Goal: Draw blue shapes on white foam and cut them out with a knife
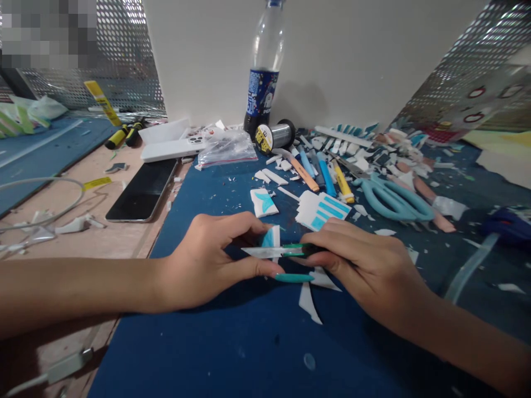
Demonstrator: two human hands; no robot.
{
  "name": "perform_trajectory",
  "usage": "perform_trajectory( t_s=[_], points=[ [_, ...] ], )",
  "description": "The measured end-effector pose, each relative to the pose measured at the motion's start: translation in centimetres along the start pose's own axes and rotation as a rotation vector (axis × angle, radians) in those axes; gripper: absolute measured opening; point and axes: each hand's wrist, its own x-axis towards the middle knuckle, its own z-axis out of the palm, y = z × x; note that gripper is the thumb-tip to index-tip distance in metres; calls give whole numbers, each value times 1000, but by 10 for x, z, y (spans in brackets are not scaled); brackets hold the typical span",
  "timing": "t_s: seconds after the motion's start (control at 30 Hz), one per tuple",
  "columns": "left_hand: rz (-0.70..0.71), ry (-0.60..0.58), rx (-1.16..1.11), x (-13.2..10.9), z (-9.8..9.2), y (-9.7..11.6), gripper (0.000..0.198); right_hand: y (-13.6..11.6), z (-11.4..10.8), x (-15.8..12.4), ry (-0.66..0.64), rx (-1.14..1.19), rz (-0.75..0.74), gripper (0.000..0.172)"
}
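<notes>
My left hand (224, 249) pinches a small white foam-like piece (271, 237) with a blue patch, between thumb and fingers. My right hand (365, 260) is closed around a green craft knife (296, 250), its blade pointing left across the near side of that piece. A narrow teal piece (294, 278) sits at my left thumb tip; what supports it I cannot tell. Below the right hand lies a white offcut (309, 304). Just beyond the hands are a white piece with a blue shape (264, 203) and a white piece with blue stripes (321, 210).
Light-blue scissors (394, 199), several coloured markers (342, 182) and heaped white scraps lie at the right back. A wire spool (274, 137) stands beside a Pepsi bottle (263, 72). A black-screened phone (143, 190) lies left of the blue mat (199, 342).
</notes>
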Motion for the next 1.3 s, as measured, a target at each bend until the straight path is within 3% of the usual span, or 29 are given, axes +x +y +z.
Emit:
perform_trajectory(
  t_s=[0.23,0.53,0.73,1.07,1.3],
  points=[
    [-5,38,-65,-1,0,1,29,3,-1,0,-2,3,27,21],
    [-19,-22,-27,-1,0,-1,32,0,2,1,3,38,37,26],
    [19,27,-29,-1,0,1,35,1,0,0,18,33,21,24],
    [64,6,28,-1,-1,2,35,0,1,0,25,19,7,27],
    [41,16,-56,-1,0,2,27,1,0,-1,37,-24,4,24]
  ],
)
